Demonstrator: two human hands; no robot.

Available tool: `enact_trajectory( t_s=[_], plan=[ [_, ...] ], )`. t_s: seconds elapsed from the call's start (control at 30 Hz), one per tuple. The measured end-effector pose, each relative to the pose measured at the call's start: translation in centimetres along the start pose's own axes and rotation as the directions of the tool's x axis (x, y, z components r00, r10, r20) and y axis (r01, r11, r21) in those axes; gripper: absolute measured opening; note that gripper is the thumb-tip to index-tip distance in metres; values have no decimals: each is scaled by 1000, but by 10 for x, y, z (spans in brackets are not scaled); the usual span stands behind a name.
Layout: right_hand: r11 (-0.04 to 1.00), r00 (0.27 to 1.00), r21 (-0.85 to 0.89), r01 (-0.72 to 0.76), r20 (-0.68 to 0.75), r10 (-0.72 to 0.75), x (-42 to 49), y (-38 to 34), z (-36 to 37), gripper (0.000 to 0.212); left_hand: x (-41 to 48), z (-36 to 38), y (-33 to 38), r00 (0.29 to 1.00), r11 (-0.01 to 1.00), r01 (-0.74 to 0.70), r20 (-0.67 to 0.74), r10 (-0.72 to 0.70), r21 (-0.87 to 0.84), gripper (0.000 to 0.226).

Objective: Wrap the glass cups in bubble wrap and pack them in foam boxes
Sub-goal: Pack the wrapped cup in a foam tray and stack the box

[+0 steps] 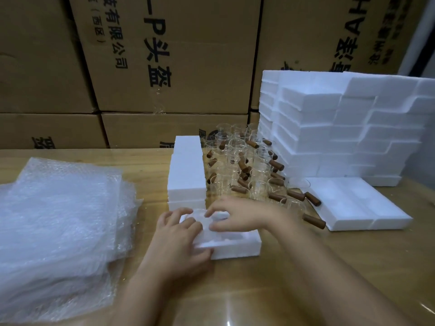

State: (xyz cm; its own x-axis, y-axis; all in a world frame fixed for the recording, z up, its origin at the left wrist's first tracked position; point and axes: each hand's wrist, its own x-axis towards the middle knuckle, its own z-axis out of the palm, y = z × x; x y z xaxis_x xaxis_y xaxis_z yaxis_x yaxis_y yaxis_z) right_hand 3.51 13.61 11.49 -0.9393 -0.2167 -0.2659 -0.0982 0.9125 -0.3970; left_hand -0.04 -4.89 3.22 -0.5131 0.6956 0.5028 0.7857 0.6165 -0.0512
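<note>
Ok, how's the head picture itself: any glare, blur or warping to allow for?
Head view: wide-angle warping bows the cartons; soft glare streaks the table near the bottom; the foam stack is washed out; the glass cups blur together; left hand and right hand look soft.

One head-worn wide-angle view looks forward and down from close above the left hand (179, 234) and right hand (237, 215), stacked cartons (164, 55) rising well beyond them.

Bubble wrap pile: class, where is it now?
In the head view the bubble wrap pile lies on the table at left, beside the left hand and the open foam box.
</note>
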Motion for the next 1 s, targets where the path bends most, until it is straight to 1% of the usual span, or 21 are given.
enact_trajectory(
  t_s=[0.03, 0.1, 0.17, 0.2, 0.23, 0.27, 0.3, 0.33, 0.37, 0.4, 0.43, 0.5, 0.57, 0.63, 0.7, 0.8, 0.9, 1.0],
  plan=[
    [995, 998, 102, 23, -69, -16, -7, 6, -11, 34, 0, 2, -1, 1000, 1000, -8, -7, 8, 1, 34],
    [969, 974, 244, 48, -225, 9, -22, 20, -37, 19, -1, 7, -3, 1000, 999, -2, -27, 1, -37, 36],
    [954, 912, 290, 78, -407, 50, -33, 38, -64, 15, -3, 14, -3, 998, 992, 10, -60, -18, -122, 38],
    [955, 853, 286, 83, -515, 80, -35, 48, -78, 15, -4, 16, -4, 996, 982, 19, -84, -36, -187, 40],
    [956, 772, 281, 81, -625, 119, -35, 58, -91, 16, -6, 18, -5, 992, 966, 36, -104, -65, -254, 43],
    [960, 675, 273, 69, -721, 157, -33, 69, -103, 17, -7, 19, -6, 989, 950, 57, -111, -95, -307, 49],
    [967, 580, 253, 43, -794, 182, -30, 81, -114, 17, -9, 22, -8, 987, 936, 78, -105, -121, -344, 56],
    [974, 501, 226, 3, -843, 194, -27, 93, -123, 19, -11, 24, -11, 985, 919, 110, -81, -151, -378, 66],
    [979, 449, 200, -47, -871, 200, -23, 103, -132, 23, -13, 26, -15, 982, 898, 155, -38, -187, -413, 78],
    [979, 421, 179, -99, -884, 204, -20, 112, -139, 27, -16, 28, -20, 975, 873, 209, 25, -221, -441, 93],
    [977, 411, 156, -148, -888, 204, -18, 119, -146, 33, -18, 30, -24, 966, 854, 256, 88, -243, -453, 104],
    [962, 423, 115, -247, -881, 213, -17, 129, -159, 46, -20, 34, -31, 955, 844, 297, 154, -254, -447, 113],
    [930, 453, 79, -359, -857, 247, -14, 137, -170, 60, -20, 33, -33, 949, 818, 316, 171, -266, -480, 110],
    [894, 472, 36, -447, -840, 270, -12, 142, -176, 69, -20, 31, -32, 945, 795, 326, 168, -279, -511, 99],
    [868, 486, -9, -497, -831, 270, -9, 148, -178, 71, -20, 31, -30, 936, 779, 351, 179, -303, -519, 92],
    [848, 499, -31, -529, -820, 281, -6, 154, -181, 71, -18, 30, -26, 925, 757, 379, 194, -327, -532, 88],
    [840, 481, -22, -541, -828, 288, -5, 155, -185, 68, -16, 28, -24, 927, 763, 375, 208, -312, -527, 88],
    [838, 448, -34, -544, -856, 256, -6, 153, -187, 66, -16, 26, -23, 916, 740, 402, 241, -322, -540, 88]
  ],
)
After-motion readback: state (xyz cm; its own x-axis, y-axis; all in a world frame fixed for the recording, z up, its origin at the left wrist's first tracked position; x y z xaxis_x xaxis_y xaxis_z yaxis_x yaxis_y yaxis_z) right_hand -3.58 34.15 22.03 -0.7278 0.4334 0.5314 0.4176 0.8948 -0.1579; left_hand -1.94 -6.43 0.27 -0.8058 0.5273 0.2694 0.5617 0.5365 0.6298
